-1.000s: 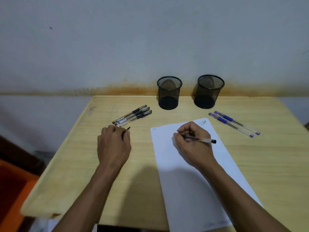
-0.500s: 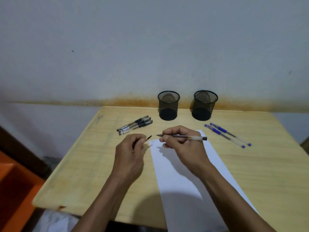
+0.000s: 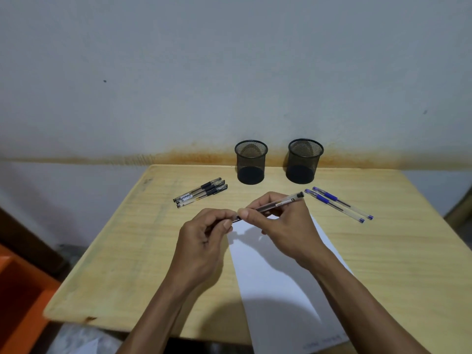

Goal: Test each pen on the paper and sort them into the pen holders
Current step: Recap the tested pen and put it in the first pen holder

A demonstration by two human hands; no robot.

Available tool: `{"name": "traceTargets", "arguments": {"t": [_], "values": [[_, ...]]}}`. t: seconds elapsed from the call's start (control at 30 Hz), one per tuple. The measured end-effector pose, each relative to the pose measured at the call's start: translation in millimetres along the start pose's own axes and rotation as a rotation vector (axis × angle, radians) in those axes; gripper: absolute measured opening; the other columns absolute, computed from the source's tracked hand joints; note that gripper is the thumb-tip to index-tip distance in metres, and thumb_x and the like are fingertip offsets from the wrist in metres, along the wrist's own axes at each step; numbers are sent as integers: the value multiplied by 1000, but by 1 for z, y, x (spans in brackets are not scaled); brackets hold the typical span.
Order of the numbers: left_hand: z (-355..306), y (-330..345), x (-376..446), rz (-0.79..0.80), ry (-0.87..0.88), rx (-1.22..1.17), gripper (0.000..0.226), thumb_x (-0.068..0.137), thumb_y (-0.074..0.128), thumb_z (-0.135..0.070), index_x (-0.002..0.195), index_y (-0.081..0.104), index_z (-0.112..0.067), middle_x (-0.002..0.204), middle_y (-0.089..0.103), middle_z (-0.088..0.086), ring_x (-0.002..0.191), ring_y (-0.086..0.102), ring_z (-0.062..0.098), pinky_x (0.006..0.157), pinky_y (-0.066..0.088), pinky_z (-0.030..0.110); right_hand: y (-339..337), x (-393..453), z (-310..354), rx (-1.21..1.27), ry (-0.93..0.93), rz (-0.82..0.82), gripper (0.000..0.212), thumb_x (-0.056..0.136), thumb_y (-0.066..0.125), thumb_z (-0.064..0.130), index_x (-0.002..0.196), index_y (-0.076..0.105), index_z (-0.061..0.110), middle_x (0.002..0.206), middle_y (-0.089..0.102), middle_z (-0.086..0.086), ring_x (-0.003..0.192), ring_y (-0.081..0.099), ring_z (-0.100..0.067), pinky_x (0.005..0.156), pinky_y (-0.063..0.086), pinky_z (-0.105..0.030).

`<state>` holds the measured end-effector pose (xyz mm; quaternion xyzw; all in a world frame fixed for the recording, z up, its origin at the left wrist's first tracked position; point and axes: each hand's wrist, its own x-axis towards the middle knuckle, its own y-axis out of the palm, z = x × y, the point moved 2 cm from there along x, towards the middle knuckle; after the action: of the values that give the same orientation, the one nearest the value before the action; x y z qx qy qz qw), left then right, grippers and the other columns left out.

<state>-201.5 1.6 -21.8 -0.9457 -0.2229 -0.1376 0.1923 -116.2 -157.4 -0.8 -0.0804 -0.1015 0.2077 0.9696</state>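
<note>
The left hand (image 3: 204, 238) pinches a cap (image 3: 236, 218) at the pen (image 3: 278, 203) tip; the right hand (image 3: 283, 226) grips that pen above the paper (image 3: 281, 290); black pens (image 3: 201, 192) lie beyond the left hand, two holders (image 3: 251, 162) beyond both, blue pens (image 3: 339, 204) right of the right hand.

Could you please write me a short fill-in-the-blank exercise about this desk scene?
1. The right hand holds one pen above the ____.
2. Two ____ pens lie to the right of the paper.
3. ____ black pens lie together at the left.
4. The left hand pinches the pen's ____.

Missing words: paper; blue; Three; cap
</note>
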Motion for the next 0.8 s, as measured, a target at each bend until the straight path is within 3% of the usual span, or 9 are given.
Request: {"name": "traceTargets", "arguments": {"t": [0.17, 0.3, 0.43, 0.57, 0.63, 0.7, 0.8], "values": [[-8, 1, 5, -55, -137, -248, 11, 87, 69, -10, 97, 74, -10, 78, 74, 2, 70, 68, 9, 69, 51, 16, -3, 2, 3, 145, 20, -47, 13, 80, 84, 26, 77, 77, 15, 67, 72, 2, 56, 56, -5, 53, 48, -20], [-7, 3, 13, -78, -133, -188, 9, 86, 71, -19, 88, 76, -13, 62, 66, 0, 61, 61, 7, 64, 48, 15, 3, 3, 2, 200, 24, -99, 12, 81, 83, 25, 79, 78, 14, 59, 67, 7, 56, 55, -9, 55, 49, -24], [-13, 2, 24, -57, -96, -110, 9, 88, 70, -18, 87, 75, -12, 61, 65, -7, 58, 60, 3, 61, 47, 15, 5, 9, 0, 287, 97, -96, 13, 78, 84, 28, 81, 80, 15, 63, 68, 3, 61, 58, -11, 57, 51, -27], [-20, -15, 47, -83, -23, 114, 10, 92, 67, -17, 86, 74, -20, 60, 66, -10, 57, 61, 1, 58, 45, 15, -11, 11, 7, 120, 168, -80, 21, 74, 89, 25, 83, 79, 9, 66, 70, -5, 59, 60, -8, 54, 50, -20], [-26, -23, 58, -86, 47, 270, 11, 92, 66, -18, 87, 75, -21, 63, 67, -7, 60, 62, 4, 58, 45, 17, -21, 13, 14, -109, 22, -200, 16, 77, 88, 21, 85, 78, 11, 70, 69, -4, 56, 57, -4, 53, 48, -14], [-35, -23, 66, -41, 120, 365, 10, 92, 66, -20, 87, 75, -21, 65, 67, -7, 64, 62, 8, 60, 45, 19, -20, 18, 24, -336, -237, -261, 21, 77, 87, 15, 97, 79, 15, 85, 70, 5, 64, 61, -6, 59, 48, -10], [-45, -13, 73, 30, 181, 375, 10, 90, 68, -24, 84, 75, -21, 62, 65, -7, 61, 59, 9, 55, 41, 16, -3, 31, 25, -557, -515, -186, 29, 76, 85, 8, 105, 80, 9, 96, 71, -2, 65, 60, -6, 67, 52, -21]]}}
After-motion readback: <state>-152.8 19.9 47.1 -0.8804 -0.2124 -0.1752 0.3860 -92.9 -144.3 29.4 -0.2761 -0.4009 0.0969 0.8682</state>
